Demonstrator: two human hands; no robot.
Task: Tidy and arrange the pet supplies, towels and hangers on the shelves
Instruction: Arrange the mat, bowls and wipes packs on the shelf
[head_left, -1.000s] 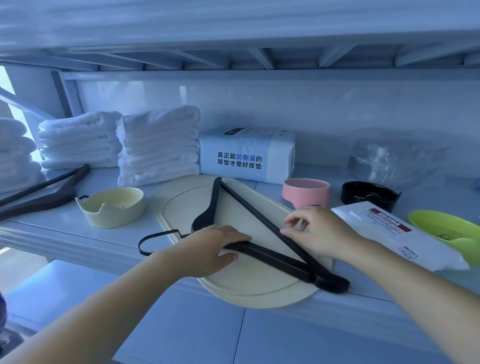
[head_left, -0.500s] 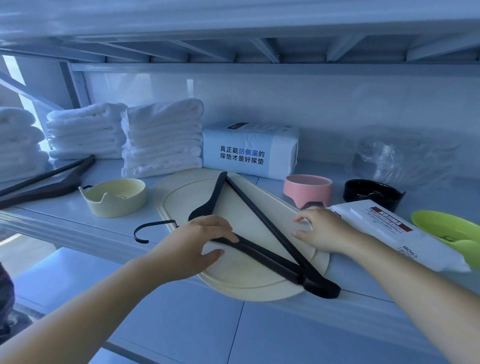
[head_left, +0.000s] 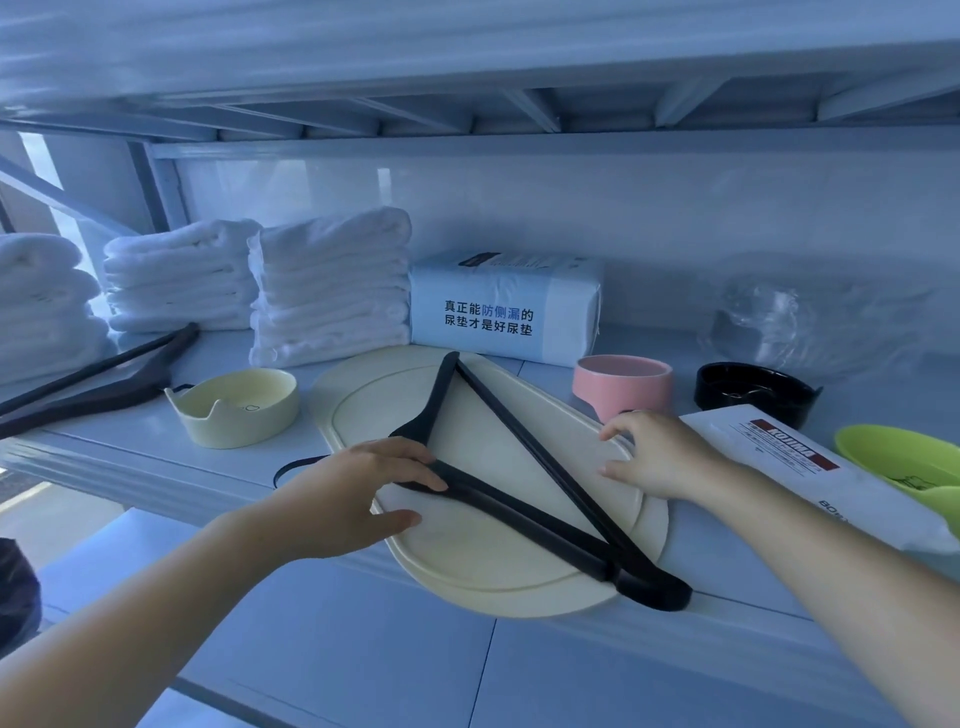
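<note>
A black triangle hanger (head_left: 519, 517) lies flat on a cream oval plastic tray (head_left: 467, 561) in the middle of the white metal shelf (head_left: 130, 447). The left hand (head_left: 358, 499) grips the hanger near its neck, at 9 o'clock on the tray. Its fingers curl over the dark arm and its thumb lies on the tray below. The right hand (head_left: 660, 457) rests on the tray's rim at 3 o'clock with bent fingers touching the tray. I cannot tell if it grips the rim.

From the tray, a cream bowl with little ears (head_left: 239, 410) sits at 9 o'clock. Stacks of folded white towels (head_left: 332, 291) stand at 11 o'clock. A white and blue pad pack (head_left: 504, 312) stands at 12 o'clock. A round pink bowl (head_left: 623, 384) sits at 2 o'clock, with a round black bowl (head_left: 753, 389) past it. A flat white pack with a red label (head_left: 789, 467) lies just beside the right hand. More dark hangers (head_left: 104, 379) lie far off at 9 o'clock.
</note>
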